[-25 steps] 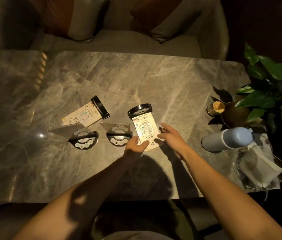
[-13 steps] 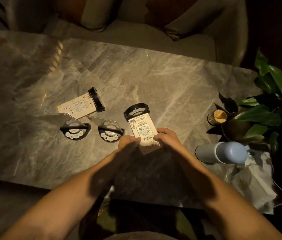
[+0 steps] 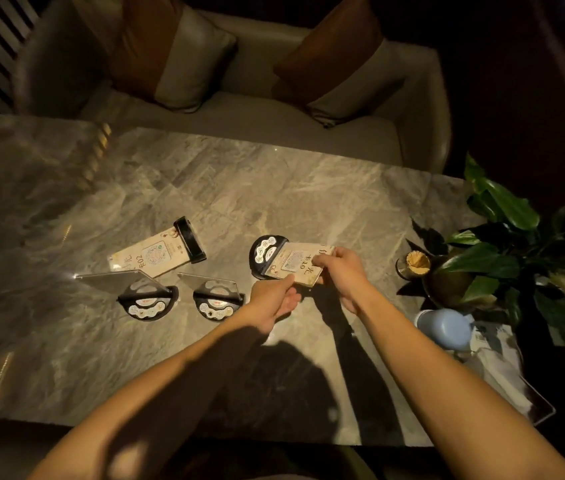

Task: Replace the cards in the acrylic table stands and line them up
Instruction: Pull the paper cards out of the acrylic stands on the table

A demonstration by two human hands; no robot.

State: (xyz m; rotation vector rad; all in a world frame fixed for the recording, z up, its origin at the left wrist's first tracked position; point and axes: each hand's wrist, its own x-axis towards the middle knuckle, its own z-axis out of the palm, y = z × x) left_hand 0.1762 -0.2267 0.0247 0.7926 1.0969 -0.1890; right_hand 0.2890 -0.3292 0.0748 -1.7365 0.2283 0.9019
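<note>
Head view: two bare forearms reach from the bottom edge over the grey marble desk (image 3: 66, 341), throwing a broad shadow on it. The left hand (image 3: 272, 299) pinches the near edge of a printed card (image 3: 300, 263) with a narrow grip, thumb on top. The right hand (image 3: 340, 268) is closed on the card's right end, fingers curled over it. The card sits in an acrylic stand (image 3: 264, 255) with a black semicircular base; the stand is tipped so the base faces left, and whether it touches the desk I cannot tell. Left of the hands, two more stands (image 3: 147, 299) (image 3: 218, 299) sit side by side on their black bases, their clear panels leaning away to the left; no card is discernible in them. Beyond those, a fourth stand (image 3: 189, 240) lies flat with a card marked 02 in it. At the right edge are a pale blue bottle (image 3: 445, 327) lying by a tray (image 3: 537, 407), a small glass (image 3: 414, 264) and a leafy plant (image 3: 503, 237). Past the desk stands a sofa (image 3: 274, 123) with two cushions.
</note>
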